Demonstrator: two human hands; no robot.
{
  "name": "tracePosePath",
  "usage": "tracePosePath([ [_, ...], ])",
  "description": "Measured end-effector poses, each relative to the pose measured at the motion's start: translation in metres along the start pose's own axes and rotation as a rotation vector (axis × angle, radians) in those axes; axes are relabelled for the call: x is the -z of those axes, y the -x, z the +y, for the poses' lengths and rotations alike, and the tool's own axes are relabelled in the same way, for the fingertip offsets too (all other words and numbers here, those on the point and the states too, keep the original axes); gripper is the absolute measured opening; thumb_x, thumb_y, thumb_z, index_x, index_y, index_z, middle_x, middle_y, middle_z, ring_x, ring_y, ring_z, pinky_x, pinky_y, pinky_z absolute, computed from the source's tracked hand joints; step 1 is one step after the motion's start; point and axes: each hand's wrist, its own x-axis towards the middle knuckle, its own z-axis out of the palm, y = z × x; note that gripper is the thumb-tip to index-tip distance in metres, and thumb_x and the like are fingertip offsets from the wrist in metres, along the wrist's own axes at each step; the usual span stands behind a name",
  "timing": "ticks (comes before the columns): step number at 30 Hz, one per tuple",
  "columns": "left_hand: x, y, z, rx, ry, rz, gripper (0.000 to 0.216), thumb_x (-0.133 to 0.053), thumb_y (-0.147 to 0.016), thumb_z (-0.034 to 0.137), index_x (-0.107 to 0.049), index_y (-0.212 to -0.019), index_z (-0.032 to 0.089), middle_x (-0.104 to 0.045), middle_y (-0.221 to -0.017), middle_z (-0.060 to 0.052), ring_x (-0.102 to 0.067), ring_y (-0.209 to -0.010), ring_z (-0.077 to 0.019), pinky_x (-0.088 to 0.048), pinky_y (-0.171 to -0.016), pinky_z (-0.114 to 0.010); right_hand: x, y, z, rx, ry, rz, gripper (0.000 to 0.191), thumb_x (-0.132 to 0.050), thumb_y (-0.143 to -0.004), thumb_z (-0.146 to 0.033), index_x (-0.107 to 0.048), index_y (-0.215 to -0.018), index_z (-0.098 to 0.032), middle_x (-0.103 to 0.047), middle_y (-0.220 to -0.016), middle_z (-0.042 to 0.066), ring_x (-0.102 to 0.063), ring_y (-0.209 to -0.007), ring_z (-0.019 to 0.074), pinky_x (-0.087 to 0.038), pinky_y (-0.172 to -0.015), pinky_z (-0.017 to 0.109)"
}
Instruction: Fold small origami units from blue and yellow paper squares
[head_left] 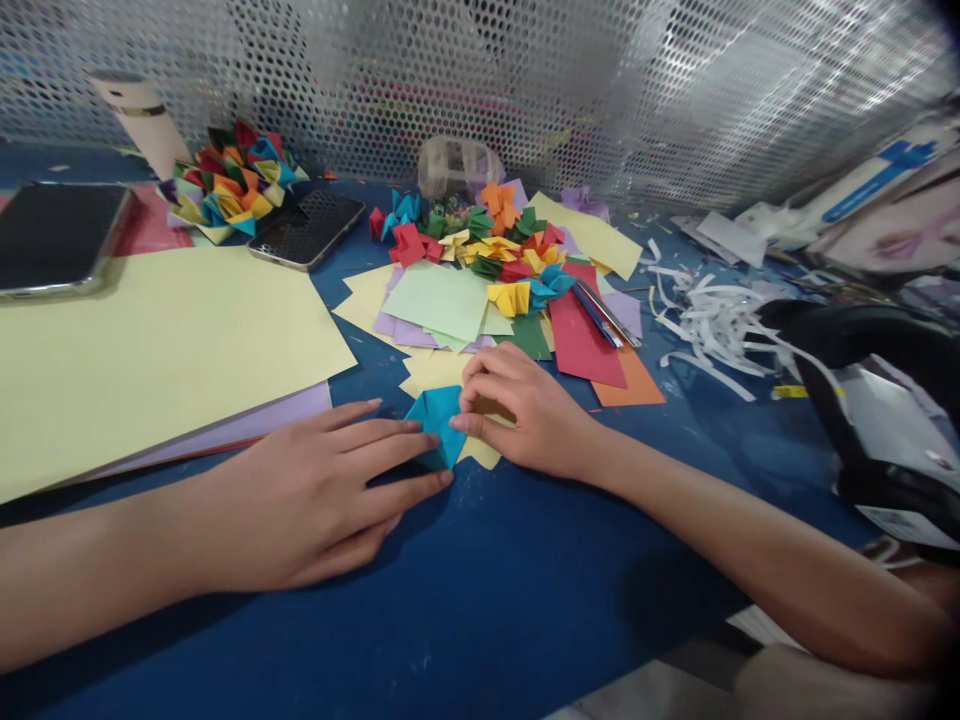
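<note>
One phone (56,240) lies at the far left, beside a large yellow sheet (172,350) with a purple sheet (277,418) showing from under its near edge. Behind them a pale bottle (142,120) stands next to a bundle of folded paper (232,190) in many colours, and a second phone (307,230) lies just right of that bundle. The left hand (315,495) is palm down, fingers outstretched and grasping nothing, its fingertips resting on the left part of a folded blue paper (435,415). This blue paper is on the dark blue table (487,610), between both hands, with a yellow scrap (480,456) beneath its right side. Beyond it, pale green paper (439,298) tops some loose sheets, near a clear plastic box (459,167) and a pile of small folded pieces (501,208). The right hand (521,410) has thumb and fingers pinched on the blue paper's right edge. Further right come a red sheet (589,345), an orange sheet (630,382) and a tangle of white paper strips (712,315).
</note>
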Motion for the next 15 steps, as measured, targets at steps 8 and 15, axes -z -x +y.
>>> tracePosePath([
  [8,-0.0008,0.0003,0.001,-0.007,-0.004,-0.035,0.041,-0.04,-0.097,0.024,-0.049,-0.137,0.022,-0.06,-0.131,-0.007,-0.055,-0.119,-0.0254,-0.038,-0.105,-0.046,-0.0006,0.0014,0.0001,-0.011,0.011,0.017,0.027,-0.056,-0.093,-0.043,-0.057,-0.083,-0.018,-0.057,-0.091,0.007,-0.051,-0.089,0.0208,-0.042,-0.086,0.037],
  [15,-0.0008,0.001,0.0007,-0.005,0.0,-0.014,0.042,-0.041,-0.096,0.023,-0.05,-0.137,0.023,-0.06,-0.131,-0.007,-0.054,-0.121,-0.0245,-0.036,-0.109,-0.043,0.0001,0.0038,0.0016,0.008,-0.008,0.0,0.017,-0.046,-0.096,-0.024,-0.055,-0.11,-0.019,-0.062,-0.115,0.01,-0.053,-0.112,0.0241,-0.04,-0.099,0.043],
])
